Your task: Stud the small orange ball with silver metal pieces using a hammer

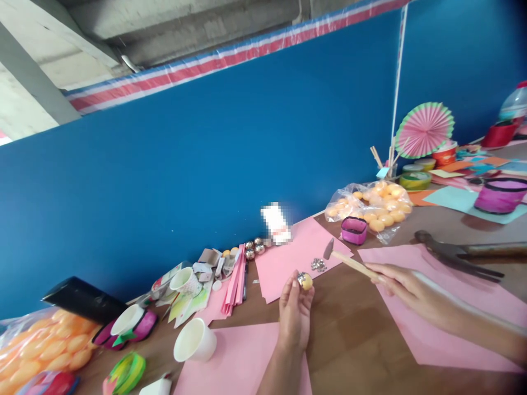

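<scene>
My left hand is closed round a small yellow ball whose upper left side is covered with silver, shiny tack heads. In my right hand is a small hammer, gripped by its pale wooden handle. The hammer's head points left and up, apart from the ball. Just beyond the ball, a little pile of silver thumbtacks lies on a pink sheet of paper. Several fully silver balls sit further back, by the blue partition.
A larger claw hammer lies at right on pink paper. Clear bags of yellow balls stand at the back and far left. A white paper cup stands at front left. A purple wristband and a paper fan are toward the back.
</scene>
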`<state>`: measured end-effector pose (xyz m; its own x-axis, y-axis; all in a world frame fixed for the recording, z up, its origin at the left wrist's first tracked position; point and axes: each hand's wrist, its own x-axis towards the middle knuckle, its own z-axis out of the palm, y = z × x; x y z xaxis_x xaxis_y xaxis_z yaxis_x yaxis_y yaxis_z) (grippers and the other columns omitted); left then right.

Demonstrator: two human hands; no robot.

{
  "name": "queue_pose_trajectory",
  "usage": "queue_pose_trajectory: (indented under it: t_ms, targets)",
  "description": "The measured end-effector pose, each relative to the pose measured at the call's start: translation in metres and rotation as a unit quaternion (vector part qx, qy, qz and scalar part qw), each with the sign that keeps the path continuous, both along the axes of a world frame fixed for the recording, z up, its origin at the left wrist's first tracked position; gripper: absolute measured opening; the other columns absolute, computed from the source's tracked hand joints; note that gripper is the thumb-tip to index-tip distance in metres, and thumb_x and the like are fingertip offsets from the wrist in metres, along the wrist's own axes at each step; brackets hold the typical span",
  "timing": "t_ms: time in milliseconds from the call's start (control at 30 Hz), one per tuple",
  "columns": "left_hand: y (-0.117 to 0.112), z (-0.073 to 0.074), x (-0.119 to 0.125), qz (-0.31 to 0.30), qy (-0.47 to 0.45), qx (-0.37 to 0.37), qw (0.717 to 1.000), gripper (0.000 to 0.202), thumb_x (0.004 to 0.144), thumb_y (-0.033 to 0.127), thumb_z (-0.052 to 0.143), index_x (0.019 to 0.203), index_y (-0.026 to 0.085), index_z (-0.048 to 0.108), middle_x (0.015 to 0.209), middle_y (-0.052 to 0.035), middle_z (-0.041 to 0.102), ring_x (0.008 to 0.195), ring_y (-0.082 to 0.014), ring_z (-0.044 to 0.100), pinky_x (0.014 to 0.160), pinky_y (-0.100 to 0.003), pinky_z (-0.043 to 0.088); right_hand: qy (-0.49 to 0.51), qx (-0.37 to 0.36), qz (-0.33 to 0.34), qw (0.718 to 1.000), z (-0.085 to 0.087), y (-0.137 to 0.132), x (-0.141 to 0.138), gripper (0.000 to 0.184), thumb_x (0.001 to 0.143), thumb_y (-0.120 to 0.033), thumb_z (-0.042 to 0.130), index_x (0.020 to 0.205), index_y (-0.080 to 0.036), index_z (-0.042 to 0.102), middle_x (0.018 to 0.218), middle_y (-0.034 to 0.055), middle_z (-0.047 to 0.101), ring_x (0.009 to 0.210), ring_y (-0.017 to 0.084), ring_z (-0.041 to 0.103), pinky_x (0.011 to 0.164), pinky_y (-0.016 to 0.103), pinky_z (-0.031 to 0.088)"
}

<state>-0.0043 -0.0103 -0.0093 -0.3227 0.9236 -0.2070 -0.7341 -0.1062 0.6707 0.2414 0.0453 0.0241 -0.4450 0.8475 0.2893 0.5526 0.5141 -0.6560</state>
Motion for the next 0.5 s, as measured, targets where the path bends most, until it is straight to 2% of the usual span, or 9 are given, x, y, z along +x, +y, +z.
queue_pose_trajectory:
  t_ms: [100,167,267,333,500]
  targets:
    - [-0.001,0.0,0.0,-0.004,0.012,0.015,1.0,0.033,0.072,0.022,0.064,0.105,0.018,0.06,0.1,-0.0075,0.065,0.09,-0.0159,0.062,0.086,-0.032,0.046,0.016,-0.058,0.044,0.997,0.011,-0.02,-0.011,0.037,0.087,-0.031,0.033,0.123,-0.024,0.043,0.096,0.0048,0.066,0.08,0.017,0.063,0.072,0.028,0.052]
    - [-0.002,0.0,0.0,-0.005,0.018,0.023,1.0,0.031,0.072,0.022,0.063,0.103,0.019,0.061,0.098,-0.0061,0.066,0.088,-0.0146,0.062,0.087,-0.031,0.045,0.005,-0.047,0.061,0.997,0.019,-0.03,-0.021,0.037,0.087,-0.028,0.034,0.122,-0.024,0.044,0.093,0.0052,0.066,0.076,0.017,0.063,0.071,0.029,0.051]
    - [-0.002,0.001,0.0,-0.006,0.021,0.033,0.999,0.027,0.072,0.02,0.064,0.099,0.02,0.063,0.097,-0.0047,0.066,0.088,-0.0136,0.062,0.089,-0.031,0.044,-0.008,-0.005,0.079,0.997,0.028,-0.039,-0.032,0.036,0.085,-0.026,0.037,0.119,-0.024,0.048,0.101,0.0068,0.064,0.088,0.019,0.061,0.079,0.031,0.049]
    - [-0.002,0.001,0.0,-0.006,0.018,0.036,0.999,0.026,0.071,0.02,0.064,0.097,0.02,0.064,0.097,-0.0045,0.066,0.089,-0.0137,0.061,0.09,-0.031,0.043,-0.015,0.002,0.093,0.996,0.03,-0.04,-0.035,0.035,0.085,-0.026,0.037,0.119,-0.025,0.049,0.108,0.0061,0.062,0.094,0.019,0.06,0.082,0.031,0.048]
    - [-0.001,-0.001,0.0,0.0,0.018,0.028,0.999,0.027,0.071,0.02,0.064,0.098,0.02,0.064,0.097,-0.0039,0.066,0.087,-0.0138,0.062,0.09,-0.033,0.043,-0.019,0.002,0.068,0.997,0.025,-0.041,-0.035,0.038,0.086,-0.03,0.035,0.122,-0.027,0.046,0.103,0.0055,0.064,0.088,0.02,0.062,0.078,0.033,0.05]
